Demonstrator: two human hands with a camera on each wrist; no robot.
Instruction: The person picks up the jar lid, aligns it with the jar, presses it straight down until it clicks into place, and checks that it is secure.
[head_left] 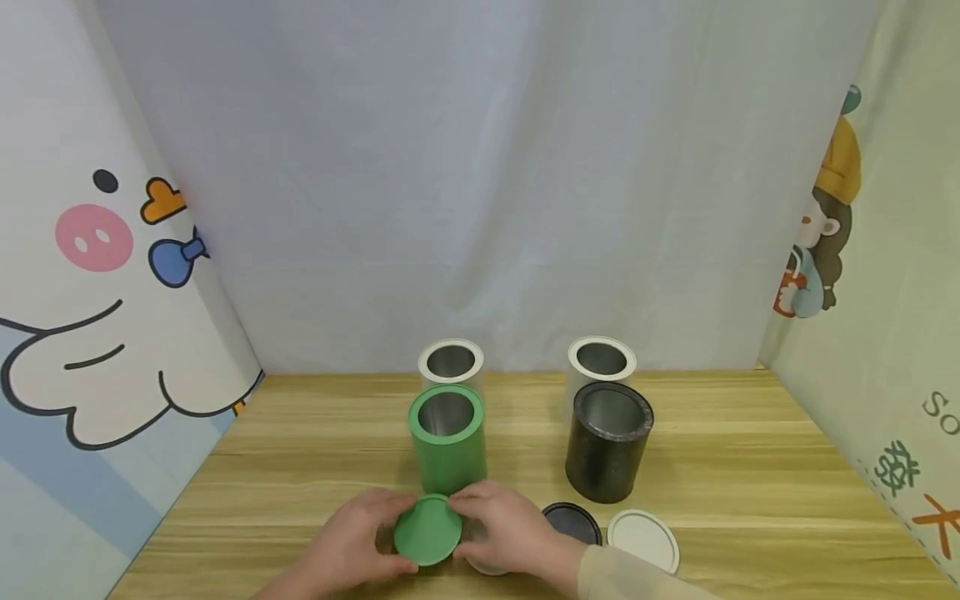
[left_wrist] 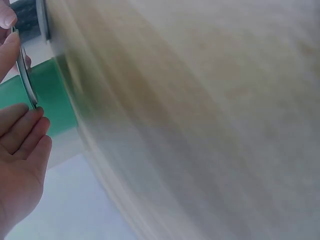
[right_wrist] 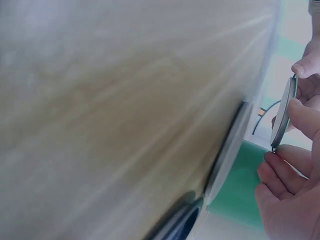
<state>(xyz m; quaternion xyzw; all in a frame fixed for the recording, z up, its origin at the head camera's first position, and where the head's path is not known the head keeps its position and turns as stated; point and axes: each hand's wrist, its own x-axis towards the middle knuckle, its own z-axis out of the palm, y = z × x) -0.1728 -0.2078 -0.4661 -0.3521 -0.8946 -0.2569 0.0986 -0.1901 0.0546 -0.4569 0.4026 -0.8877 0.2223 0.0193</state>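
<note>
A round green lid [head_left: 429, 530] is held above the table between both hands. My left hand [head_left: 356, 533] grips its left rim, fingers at the far side and thumb at the near side. On the opposite rim, my right hand [head_left: 510, 525] holds it the same way. Seen edge-on in the right wrist view, the lid [right_wrist: 284, 115] is tilted and has a pale underside. Just beyond the hands stands an upright green can [head_left: 450, 454] with a hole in its top. Part of a pale lid [head_left: 486, 570] shows beneath my right hand, which hides the rest.
An upright black can [head_left: 606, 458] stands right of the green one, its top uncovered. Behind them are two white cans, left [head_left: 478, 354] and right [head_left: 573, 392]. A black lid [head_left: 573, 522] and a white lid [head_left: 643, 540] lie on the wooden table [head_left: 315, 450]. A curtain hangs behind.
</note>
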